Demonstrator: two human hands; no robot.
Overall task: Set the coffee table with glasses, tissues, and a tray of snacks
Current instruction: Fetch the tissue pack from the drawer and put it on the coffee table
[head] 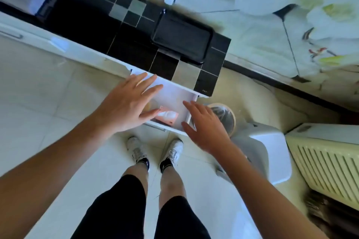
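Both hands over an open white drawer (171, 91) under the black tiled table (97, 31). Left hand (126, 106) flat, fingers (149, 81) spread and straight, hovering over or resting on the drawer's left side; can't tell if there's contact. Right hand (204, 128) at the drawer's right front corner, fingers loose and apart, holding nothing.

In the drawer, between the hands: a pink-and-white soft pack (167, 117), probably tissues, though the blur rules out certainty. Sits at the front edge, just beside the left thumb.

Black tray (182, 38) sits on the table right behind the drawer, nothing visibly on it. No glasses or snacks in sight.

Handling guess:
- Pack: light, squashy, film wrap likely slick. Pinch across the short sides or scoop from under; grabbing the top face would only crush it.
- Tray: stiff, flat, low rim. Take both short ends, keep level once loaded.

Beside the drawer on the floor: a bin (225, 116) with a liner, close to the right hand. A radiator (326, 163) stands further right.
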